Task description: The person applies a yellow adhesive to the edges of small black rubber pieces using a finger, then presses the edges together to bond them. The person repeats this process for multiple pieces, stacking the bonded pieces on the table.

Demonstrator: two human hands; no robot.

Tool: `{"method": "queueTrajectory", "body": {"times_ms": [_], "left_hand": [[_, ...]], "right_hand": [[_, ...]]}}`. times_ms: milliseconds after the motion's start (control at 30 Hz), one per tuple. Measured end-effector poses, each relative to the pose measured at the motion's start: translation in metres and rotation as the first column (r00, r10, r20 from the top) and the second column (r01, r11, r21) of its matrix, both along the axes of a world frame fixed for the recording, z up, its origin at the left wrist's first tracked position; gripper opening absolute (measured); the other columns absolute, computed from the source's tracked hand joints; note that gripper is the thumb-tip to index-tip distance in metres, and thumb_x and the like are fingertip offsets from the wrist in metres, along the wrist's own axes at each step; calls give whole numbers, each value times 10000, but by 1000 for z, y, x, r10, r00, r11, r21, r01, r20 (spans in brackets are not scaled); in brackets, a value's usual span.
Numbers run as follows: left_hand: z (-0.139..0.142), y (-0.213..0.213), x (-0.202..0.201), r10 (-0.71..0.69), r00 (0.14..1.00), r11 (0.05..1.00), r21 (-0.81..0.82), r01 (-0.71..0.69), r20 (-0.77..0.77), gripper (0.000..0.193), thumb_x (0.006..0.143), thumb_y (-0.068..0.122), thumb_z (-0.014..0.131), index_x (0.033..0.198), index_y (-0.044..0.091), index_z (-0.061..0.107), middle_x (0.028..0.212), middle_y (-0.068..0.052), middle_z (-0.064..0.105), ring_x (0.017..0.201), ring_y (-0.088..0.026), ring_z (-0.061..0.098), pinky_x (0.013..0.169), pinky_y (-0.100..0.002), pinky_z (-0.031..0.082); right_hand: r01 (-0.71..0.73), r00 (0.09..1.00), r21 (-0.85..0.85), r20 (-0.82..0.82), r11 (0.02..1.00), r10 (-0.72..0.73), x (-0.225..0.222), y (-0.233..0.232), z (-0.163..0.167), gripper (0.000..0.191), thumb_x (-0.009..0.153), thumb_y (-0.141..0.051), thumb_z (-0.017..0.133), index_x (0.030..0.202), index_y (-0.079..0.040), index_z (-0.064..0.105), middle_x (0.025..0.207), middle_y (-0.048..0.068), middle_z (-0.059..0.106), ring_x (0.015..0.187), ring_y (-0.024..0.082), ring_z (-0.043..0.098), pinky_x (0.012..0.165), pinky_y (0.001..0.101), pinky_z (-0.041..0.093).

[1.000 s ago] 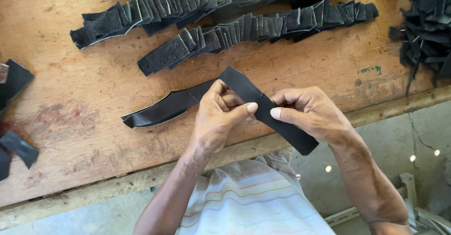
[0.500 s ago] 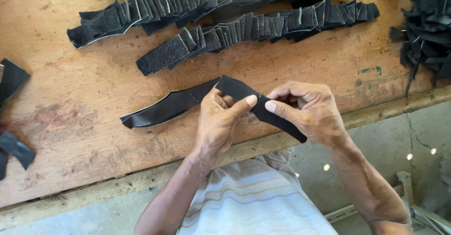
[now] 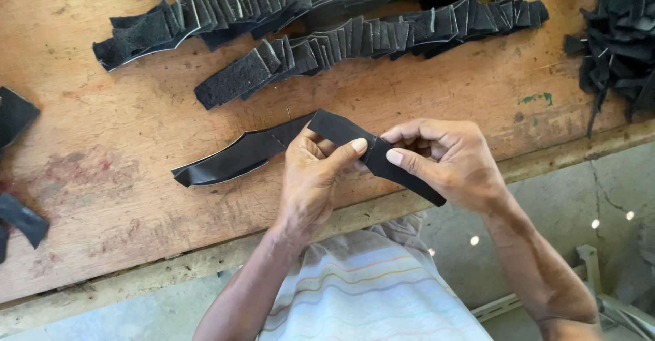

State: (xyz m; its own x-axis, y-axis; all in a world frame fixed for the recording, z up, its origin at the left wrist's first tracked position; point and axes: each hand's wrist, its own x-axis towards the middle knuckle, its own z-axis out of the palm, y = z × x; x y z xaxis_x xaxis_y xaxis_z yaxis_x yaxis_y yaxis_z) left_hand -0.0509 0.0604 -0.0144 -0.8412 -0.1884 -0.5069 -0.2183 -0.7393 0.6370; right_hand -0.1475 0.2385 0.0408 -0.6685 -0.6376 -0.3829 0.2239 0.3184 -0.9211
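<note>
Both hands pinch one long black strip (image 3: 334,131) at its fold: the left hand (image 3: 310,177) presses thumb and forefinger together on it from the near side, and the right hand (image 3: 454,160) closes its grip on the same spot from the other side, thumb tip almost touching the left one. The strip sits just above the near edge of the table (image 3: 123,143), its long axis running left to right and slightly slanted. From the shared grip, one end trails left and lies flat on the wood, while the other end slants down to the right past the table edge, under the right hand. The left hand is nearer the long resting part; the right hand covers the short hanging part. Farther back lie two rows of overlapped black pieces (image 3: 355,41), running the same way as the strip. A loose black heap (image 3: 617,34) sits at the right, darker scraps (image 3: 17,116) at the left edge. No labels or packages show.
</note>
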Motion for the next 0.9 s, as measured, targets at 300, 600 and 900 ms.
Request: {"method": "queueTrajectory", "body": {"times_ms": [300,600,900], "left_hand": [[-2,0,-1,-6,1000,999,-40,6,-5,275,878,-22,735,1098,-39,572,928,-155,732,780,-180,734,704,-325,651],[-7,0,-1,-33,999,998,-51,31,-39,299,915,0,708,1170,-44,560,949,-144,735,796,-167,728,700,-299,637],[-6,0,-1,-53,997,994,-102,48,-49,299,922,5,706,1177,-51,561,943,-139,743,811,-165,737,684,-295,636]], "right_hand": [[-15,999,55,37,998,13,-7,6,-10,263,904,-13,715,1158,55,715,1009,117,773,881,119,726,789,240,620],[-55,975,14,214,998,51,-22,12,-25,257,933,-75,696,1158,39,745,982,89,783,852,104,723,764,235,602],[-76,983,50,170,996,66,-23,10,-26,239,943,-108,697,1129,32,752,970,79,775,850,104,709,765,254,588]]}}
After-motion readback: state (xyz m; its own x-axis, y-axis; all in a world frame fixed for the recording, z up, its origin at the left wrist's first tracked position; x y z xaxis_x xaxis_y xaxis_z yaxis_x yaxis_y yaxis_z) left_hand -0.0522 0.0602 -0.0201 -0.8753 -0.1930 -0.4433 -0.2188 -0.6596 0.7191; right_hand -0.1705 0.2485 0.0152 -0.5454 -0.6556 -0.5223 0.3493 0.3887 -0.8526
